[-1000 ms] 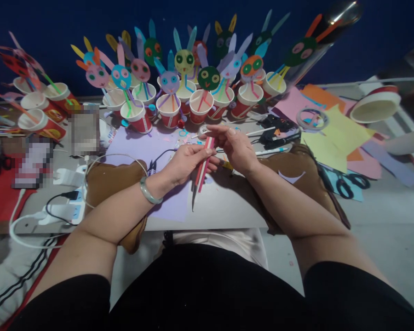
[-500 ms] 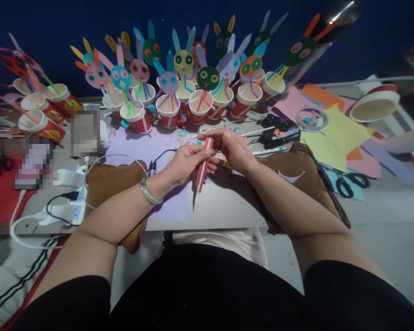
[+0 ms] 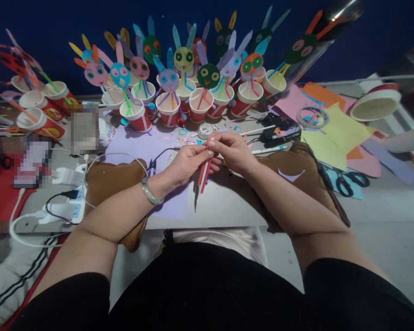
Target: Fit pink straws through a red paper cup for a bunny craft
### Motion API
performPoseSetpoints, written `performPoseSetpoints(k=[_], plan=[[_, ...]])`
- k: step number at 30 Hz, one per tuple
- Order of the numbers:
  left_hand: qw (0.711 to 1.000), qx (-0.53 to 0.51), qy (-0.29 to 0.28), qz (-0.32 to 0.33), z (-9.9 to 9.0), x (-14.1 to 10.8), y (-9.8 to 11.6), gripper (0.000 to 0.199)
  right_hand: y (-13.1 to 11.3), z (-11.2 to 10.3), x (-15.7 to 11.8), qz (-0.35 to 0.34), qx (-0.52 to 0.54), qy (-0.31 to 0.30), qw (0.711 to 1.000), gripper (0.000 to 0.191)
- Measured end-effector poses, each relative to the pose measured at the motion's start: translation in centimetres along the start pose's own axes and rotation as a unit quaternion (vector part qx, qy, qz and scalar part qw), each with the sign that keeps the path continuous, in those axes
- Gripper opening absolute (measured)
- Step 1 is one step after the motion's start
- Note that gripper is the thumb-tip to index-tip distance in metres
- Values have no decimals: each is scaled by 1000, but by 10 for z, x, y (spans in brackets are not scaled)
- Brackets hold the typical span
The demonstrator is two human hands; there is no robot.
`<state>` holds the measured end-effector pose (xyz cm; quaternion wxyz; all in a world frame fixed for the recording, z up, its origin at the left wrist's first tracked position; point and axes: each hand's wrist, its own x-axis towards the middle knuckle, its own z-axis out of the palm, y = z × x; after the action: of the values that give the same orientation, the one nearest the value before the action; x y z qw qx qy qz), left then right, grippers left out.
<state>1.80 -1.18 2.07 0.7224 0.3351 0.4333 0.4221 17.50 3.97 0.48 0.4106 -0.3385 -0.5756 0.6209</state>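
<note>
Head view: left hand (image 3: 189,162) closed around at least 2 slim reddish sticks (image 3: 203,176), right hand (image 3: 235,151) pinching their tops.

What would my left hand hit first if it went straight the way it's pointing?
Your left hand would likely meet your right hand first; it lies directly ahead, though any gap between them is hard to judge.

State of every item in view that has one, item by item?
Left hand: closed around thin sticks.
Right hand: closed, fingertips at the sticks' upper end.
Middle front cup: upright, straw inside.
Far-right cup: tipped, mouth facing the camera.
Power strip: plugs inserted.
Right-side scissors: lying down; blade opening unclear.
Yellow paper: cut, irregular edges.
</note>
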Motion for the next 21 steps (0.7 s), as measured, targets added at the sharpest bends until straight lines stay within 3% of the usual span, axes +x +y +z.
performPoseSetpoints(k=[6, 12, 17, 21], plan=[[999, -2, 12, -30, 3, 1, -2, 20, 4, 6, 1, 64, 92, 29, 993, 49], [995, -33, -10, -96, 7, 0, 5, 28, 1, 9, 1, 88, 118, 11, 989, 48], [995, -50, -33, -84, 9, -1, 2, 33, -3, 8, -1, 80, 111, -13, 990, 50], [995, -64, -49, -64, 12, -1, -4, 22, -5, 10, -4, 98, 129, -36, 986, 52]])
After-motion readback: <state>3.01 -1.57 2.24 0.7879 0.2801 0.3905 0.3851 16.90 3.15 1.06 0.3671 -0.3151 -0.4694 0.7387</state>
